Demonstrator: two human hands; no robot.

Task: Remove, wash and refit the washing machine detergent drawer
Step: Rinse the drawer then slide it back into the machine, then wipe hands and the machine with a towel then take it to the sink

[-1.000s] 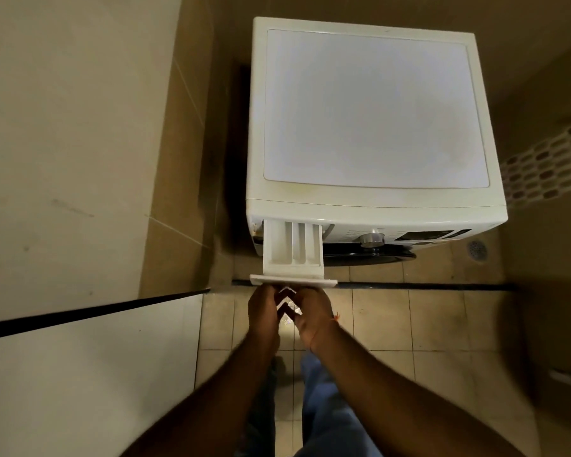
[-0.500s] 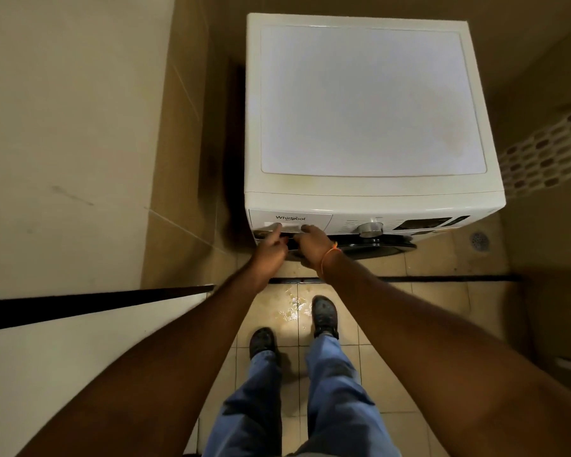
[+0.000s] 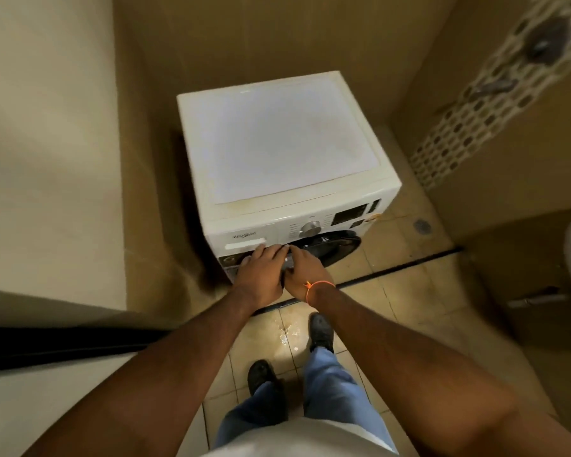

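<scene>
We look down on one white washing machine (image 3: 284,153) standing in a tiled corner. Behind it and to its left, brown wall tiles come close; to its right, a strip of bare floor (image 3: 406,258) separates it from a wall with a patterned tile band (image 3: 482,103). In front of the machine the floor lies open, crossed by one dark strip (image 3: 409,263) running along the ground.

The detergent drawer (image 3: 244,241) sits flush in the upper left of the machine's front panel, its pale face level with the panel around it. To its right on the same panel we see one silver dial (image 3: 310,227) and one dark display (image 3: 349,214). Below the dial is the dark round door (image 3: 330,247).

Our two hands meet just below the drawer. The left hand (image 3: 261,272) lies with straight fingers pressed against the machine's front. The right hand (image 3: 302,270), one orange cord (image 3: 320,286) at its wrist, touches the left; whether its fingers curl we cannot tell.

Two dark shoes (image 3: 322,331) stand before the machine beside a small wet patch (image 3: 285,334).
</scene>
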